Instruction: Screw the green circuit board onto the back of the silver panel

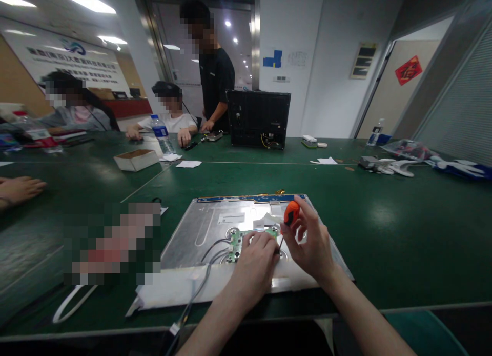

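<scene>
1. the right hand (313, 243) pinches an orange-handled screwdriver (290, 215), held upright with its tip down by the green circuit board (246, 238).
2. the left hand (255, 263) lies curled on that board, fingers pressed down; whether it grips anything cannot be told.
3. the board sits on a metal panel (203, 233) lying flat on the green table (403, 233), near its front edge; grey cables (213, 248) run off it toward the person.
4. beyond, well apart: a black monitor back (258, 118), a cardboard box (136, 159), a water bottle (160, 134), paper scraps.
5. other people sit and stand at the far side; another person's hand (19, 189) rests at the left edge.
</scene>
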The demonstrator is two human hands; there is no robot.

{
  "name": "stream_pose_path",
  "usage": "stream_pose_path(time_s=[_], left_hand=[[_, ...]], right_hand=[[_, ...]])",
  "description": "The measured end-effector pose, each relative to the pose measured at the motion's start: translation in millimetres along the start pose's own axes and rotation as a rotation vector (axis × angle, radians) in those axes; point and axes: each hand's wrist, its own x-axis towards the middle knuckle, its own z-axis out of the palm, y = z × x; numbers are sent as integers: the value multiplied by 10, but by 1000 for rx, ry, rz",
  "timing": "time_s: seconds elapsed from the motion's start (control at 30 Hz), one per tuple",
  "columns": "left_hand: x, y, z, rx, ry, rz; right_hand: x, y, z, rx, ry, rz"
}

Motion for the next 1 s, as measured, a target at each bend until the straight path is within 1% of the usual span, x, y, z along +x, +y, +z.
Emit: stream_pose_path(time_s=[0.27,0.4,0.5,0.57,0.63,0.7,0.73,0.77,0.83,0.93,1.0], left_hand=[[-22,-6,-31,-35,21,3],[-43,4,-98,-60,91,2],[-68,-21,-206,-67,159,-13],[-97,-83,-306,-46,213,-37],[-143,-192,-419,4,240,-79],[-208,-341,-532,63,255,-145],[-248,-424,-586,90,240,-179],[-291,-510,-636,118,227,-215],[-386,-673,-728,173,186,-315],[-538,-868,-842,278,84,-456],[-645,-961,-897,322,33,-508]], right_hand=[[12,-13,-6,-4,22,-12],[32,-29,-11,-18,66,-22],[43,-23,-39,-58,115,-34],[54,-19,-84,-111,153,-60],[73,-27,-148,-166,176,-116],[99,-47,-214,-222,166,-181],[111,-58,-242,-256,147,-192],[121,-69,-264,-299,102,-166],[127,-79,-287,-400,-37,-26],[94,-59,-281,-522,-351,235],[48,-34,-272,-553,-552,322]])
